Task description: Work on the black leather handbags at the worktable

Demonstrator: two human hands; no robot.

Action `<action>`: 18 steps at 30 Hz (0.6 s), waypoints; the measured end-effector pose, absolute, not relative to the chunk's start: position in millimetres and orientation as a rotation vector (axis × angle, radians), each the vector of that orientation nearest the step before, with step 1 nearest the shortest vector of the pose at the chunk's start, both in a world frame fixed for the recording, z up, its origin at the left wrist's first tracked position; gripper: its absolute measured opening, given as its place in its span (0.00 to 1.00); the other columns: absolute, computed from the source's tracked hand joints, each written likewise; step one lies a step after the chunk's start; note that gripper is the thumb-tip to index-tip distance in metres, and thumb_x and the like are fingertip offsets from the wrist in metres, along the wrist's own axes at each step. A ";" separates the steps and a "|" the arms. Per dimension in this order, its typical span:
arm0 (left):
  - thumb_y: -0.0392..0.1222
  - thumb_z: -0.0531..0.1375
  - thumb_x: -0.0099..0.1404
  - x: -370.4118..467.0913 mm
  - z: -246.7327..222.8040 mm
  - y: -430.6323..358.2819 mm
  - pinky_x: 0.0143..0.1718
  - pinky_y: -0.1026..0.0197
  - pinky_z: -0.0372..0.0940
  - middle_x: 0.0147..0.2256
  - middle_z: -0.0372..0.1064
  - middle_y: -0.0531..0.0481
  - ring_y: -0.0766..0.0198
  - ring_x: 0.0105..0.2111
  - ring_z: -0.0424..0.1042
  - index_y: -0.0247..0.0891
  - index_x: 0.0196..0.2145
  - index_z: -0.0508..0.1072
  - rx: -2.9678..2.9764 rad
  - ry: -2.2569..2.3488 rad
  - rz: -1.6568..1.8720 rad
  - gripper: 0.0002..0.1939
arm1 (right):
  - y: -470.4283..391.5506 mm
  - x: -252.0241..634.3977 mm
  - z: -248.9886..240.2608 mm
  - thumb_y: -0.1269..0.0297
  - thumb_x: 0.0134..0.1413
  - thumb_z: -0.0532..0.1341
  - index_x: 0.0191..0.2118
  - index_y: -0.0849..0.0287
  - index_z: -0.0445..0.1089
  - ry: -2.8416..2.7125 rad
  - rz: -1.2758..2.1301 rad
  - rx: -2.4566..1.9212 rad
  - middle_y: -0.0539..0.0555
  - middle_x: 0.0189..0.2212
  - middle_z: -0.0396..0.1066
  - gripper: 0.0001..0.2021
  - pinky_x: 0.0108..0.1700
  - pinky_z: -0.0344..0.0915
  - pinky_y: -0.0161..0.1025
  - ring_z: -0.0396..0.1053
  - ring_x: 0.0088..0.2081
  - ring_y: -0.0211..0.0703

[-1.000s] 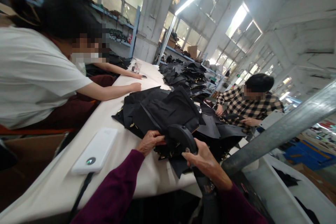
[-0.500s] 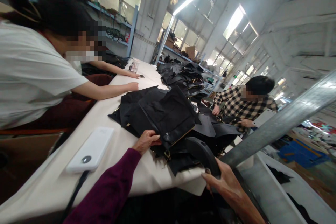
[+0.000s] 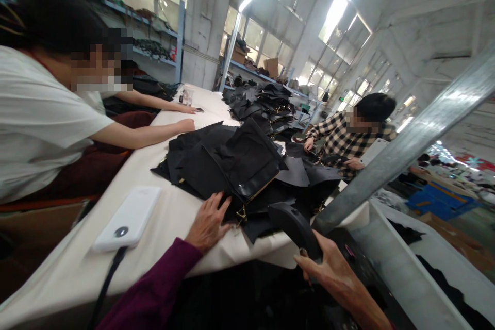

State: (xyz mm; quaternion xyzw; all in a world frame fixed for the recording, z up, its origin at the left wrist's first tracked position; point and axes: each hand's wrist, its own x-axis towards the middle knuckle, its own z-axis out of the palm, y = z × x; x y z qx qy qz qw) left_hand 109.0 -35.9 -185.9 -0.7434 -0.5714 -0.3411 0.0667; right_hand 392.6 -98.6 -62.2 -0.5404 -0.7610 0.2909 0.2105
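Left hand [image 3: 209, 223] lies flat, grip wide, on the black bag [image 3: 247, 165] on the desk [image 3: 174, 227]. Right hand [image 3: 332, 273] grips the black strap [image 3: 294, 224] near the bag.

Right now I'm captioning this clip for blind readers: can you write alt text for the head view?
The person's left hand rests flat on a pile of black fabric pieces on a white-covered table, while the right hand holds a black curved strap off the table's edge. A white power bank lies nearby; co-workers sit along both sides.
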 end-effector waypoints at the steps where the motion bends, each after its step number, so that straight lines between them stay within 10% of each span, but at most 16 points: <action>1: 0.36 0.60 0.56 110.3 -187.3 -37.5 0.57 0.45 0.52 0.57 0.48 0.33 0.44 0.57 0.49 0.30 0.58 0.57 -2.203 -1.740 -0.939 0.32 | -100.5 394.2 -62.8 0.66 0.50 0.56 0.33 0.62 0.61 -2.111 0.809 -1.502 0.47 0.23 0.62 0.06 0.26 0.59 0.30 0.63 0.24 0.33; 6: 0.24 0.45 0.61 107.7 -184.7 -32.6 0.55 0.52 0.58 0.55 0.53 0.35 0.51 0.56 0.54 0.29 0.58 0.57 -2.179 -1.729 -0.726 0.27 | -107.8 401.0 -64.2 0.63 0.50 0.57 0.34 0.63 0.60 -2.059 0.895 -1.471 0.47 0.22 0.63 0.09 0.25 0.60 0.30 0.64 0.22 0.34; 12: 0.31 0.50 0.65 94.6 -168.3 -33.2 0.46 0.57 0.64 0.48 0.62 0.40 0.54 0.48 0.62 0.37 0.46 0.70 -2.306 -1.693 -0.705 0.15 | -111.4 409.9 -71.2 0.62 0.50 0.56 0.33 0.63 0.59 -2.032 0.907 -1.502 0.48 0.23 0.62 0.09 0.24 0.60 0.30 0.64 0.22 0.33; 18: 0.35 0.47 0.67 113.3 -132.6 -43.0 0.34 0.63 0.56 0.30 0.64 0.49 0.63 0.32 0.64 0.34 0.31 0.68 -2.396 -1.680 -1.241 0.12 | -115.2 416.4 -75.1 0.61 0.49 0.56 0.33 0.63 0.60 -2.064 0.865 -1.528 0.48 0.24 0.63 0.10 0.27 0.61 0.31 0.64 0.24 0.34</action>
